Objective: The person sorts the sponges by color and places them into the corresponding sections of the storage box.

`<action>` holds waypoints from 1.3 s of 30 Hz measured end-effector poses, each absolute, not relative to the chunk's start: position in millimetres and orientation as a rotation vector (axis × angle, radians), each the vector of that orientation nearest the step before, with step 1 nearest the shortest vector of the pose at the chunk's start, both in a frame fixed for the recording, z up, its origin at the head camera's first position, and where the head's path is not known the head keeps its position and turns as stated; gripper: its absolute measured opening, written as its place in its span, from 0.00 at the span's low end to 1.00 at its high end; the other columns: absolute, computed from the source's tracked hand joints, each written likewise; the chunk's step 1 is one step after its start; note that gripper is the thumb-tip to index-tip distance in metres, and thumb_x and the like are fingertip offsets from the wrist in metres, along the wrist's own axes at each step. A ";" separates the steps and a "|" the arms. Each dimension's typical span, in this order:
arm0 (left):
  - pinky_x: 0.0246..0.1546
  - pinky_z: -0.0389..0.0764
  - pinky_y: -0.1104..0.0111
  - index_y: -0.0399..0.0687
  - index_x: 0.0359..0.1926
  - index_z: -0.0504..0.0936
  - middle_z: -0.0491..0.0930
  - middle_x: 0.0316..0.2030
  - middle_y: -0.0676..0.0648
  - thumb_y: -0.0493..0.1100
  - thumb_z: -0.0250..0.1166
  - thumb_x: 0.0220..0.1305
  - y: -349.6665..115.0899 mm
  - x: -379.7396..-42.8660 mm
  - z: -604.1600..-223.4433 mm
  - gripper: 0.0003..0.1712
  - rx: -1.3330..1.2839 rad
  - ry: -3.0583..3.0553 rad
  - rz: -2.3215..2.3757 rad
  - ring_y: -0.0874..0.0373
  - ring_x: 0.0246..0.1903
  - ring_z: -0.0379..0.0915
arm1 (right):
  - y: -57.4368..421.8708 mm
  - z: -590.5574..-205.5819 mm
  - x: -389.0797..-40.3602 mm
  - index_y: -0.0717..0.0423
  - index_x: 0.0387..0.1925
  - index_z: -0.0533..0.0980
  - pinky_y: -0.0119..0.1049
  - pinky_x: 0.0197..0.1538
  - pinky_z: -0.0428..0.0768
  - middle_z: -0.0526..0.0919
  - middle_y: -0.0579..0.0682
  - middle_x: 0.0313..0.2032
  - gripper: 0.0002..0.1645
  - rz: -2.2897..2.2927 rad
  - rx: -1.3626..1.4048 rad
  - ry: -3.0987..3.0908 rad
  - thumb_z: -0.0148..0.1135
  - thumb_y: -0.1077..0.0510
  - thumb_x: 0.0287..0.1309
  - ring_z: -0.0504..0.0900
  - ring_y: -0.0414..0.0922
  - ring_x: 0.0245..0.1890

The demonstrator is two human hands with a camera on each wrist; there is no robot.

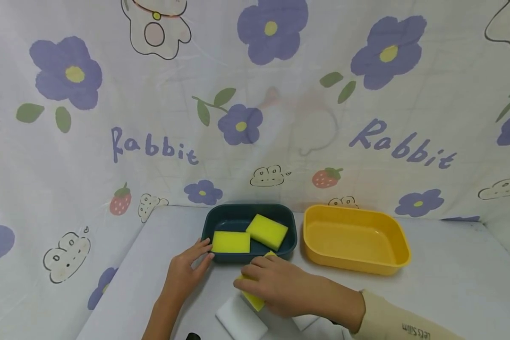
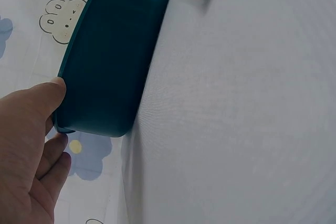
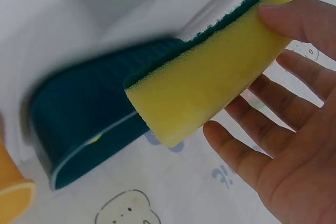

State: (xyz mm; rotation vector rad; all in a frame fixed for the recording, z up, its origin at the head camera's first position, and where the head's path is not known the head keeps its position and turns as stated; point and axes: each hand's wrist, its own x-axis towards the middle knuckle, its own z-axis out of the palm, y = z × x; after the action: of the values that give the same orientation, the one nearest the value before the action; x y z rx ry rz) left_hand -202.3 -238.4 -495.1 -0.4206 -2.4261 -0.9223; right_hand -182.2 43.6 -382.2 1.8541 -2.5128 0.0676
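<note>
A dark teal tray stands at the back of the table with two yellow sponges in it, one flat at the left and one angled at the right. My left hand grips the tray's left end, thumb at the rim in the left wrist view, with fingers curled behind it. Just in front of the tray, my right hand holds another sponge, yellow with a green scouring side, pinched between thumb and fingers. The wrist view shows it tilted near the tray.
To the right of the teal tray stands a yellow tray. White blocks lie at the front, one below the held sponge and another partly under the right forearm. A patterned curtain hangs behind the table.
</note>
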 end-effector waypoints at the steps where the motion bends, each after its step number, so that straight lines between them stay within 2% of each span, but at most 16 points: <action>1: 0.56 0.77 0.54 0.40 0.52 0.86 0.81 0.57 0.44 0.40 0.73 0.62 -238.5 -201.9 -494.7 0.18 -0.419 -2.426 -0.923 0.45 0.61 0.74 | 42.5 -380.8 -182.7 0.43 0.66 0.72 0.36 0.59 0.77 0.77 0.44 0.58 0.38 0.063 1.853 -2.507 0.77 0.59 0.54 0.74 0.42 0.55; 8: 0.56 0.77 0.54 0.39 0.52 0.86 0.81 0.57 0.44 0.38 0.74 0.60 -240.3 -203.3 -498.0 0.18 -0.423 -2.415 -0.925 0.45 0.60 0.74 | 36.1 -369.5 -187.0 0.44 0.66 0.73 0.35 0.60 0.76 0.77 0.44 0.58 0.38 0.040 1.827 -2.506 0.77 0.59 0.53 0.75 0.42 0.55; 16: 0.56 0.77 0.55 0.40 0.52 0.86 0.81 0.57 0.45 0.38 0.74 0.60 -241.5 -204.2 -498.9 0.18 -0.426 -2.404 -0.920 0.47 0.61 0.74 | 32.2 -362.3 -200.0 0.46 0.65 0.73 0.39 0.64 0.74 0.79 0.45 0.57 0.36 0.045 1.752 -2.467 0.75 0.60 0.55 0.76 0.44 0.57; 22: 0.56 0.77 0.54 0.39 0.51 0.86 0.81 0.56 0.43 0.35 0.75 0.59 -240.2 -204.2 -499.9 0.18 -0.447 -2.389 -0.925 0.45 0.60 0.74 | 29.1 -358.6 -212.9 0.48 0.66 0.71 0.41 0.64 0.74 0.79 0.46 0.57 0.38 0.019 1.685 -2.437 0.75 0.60 0.55 0.76 0.46 0.58; 32: 0.55 0.78 0.54 0.39 0.52 0.86 0.81 0.57 0.44 0.37 0.74 0.60 -238.8 -204.7 -499.3 0.18 -0.454 -2.390 -0.913 0.45 0.60 0.74 | 27.1 -362.1 -243.5 0.51 0.63 0.74 0.44 0.62 0.76 0.80 0.49 0.55 0.34 0.014 1.628 -2.347 0.72 0.66 0.54 0.76 0.49 0.57; 39: 0.55 0.78 0.53 0.38 0.52 0.86 0.81 0.56 0.43 0.37 0.74 0.60 -239.1 -203.6 -499.1 0.18 -0.456 -2.380 -0.895 0.44 0.60 0.75 | 23.9 -371.9 -266.3 0.52 0.62 0.74 0.45 0.63 0.75 0.80 0.49 0.56 0.31 -0.009 1.615 -2.408 0.71 0.66 0.57 0.76 0.49 0.59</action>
State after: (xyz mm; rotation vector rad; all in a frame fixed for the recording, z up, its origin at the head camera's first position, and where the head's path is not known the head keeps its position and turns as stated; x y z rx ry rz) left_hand -203.6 -239.1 -499.1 -0.4560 -2.3795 -0.8955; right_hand -266.3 23.9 -371.9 1.6153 -2.4084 -0.0087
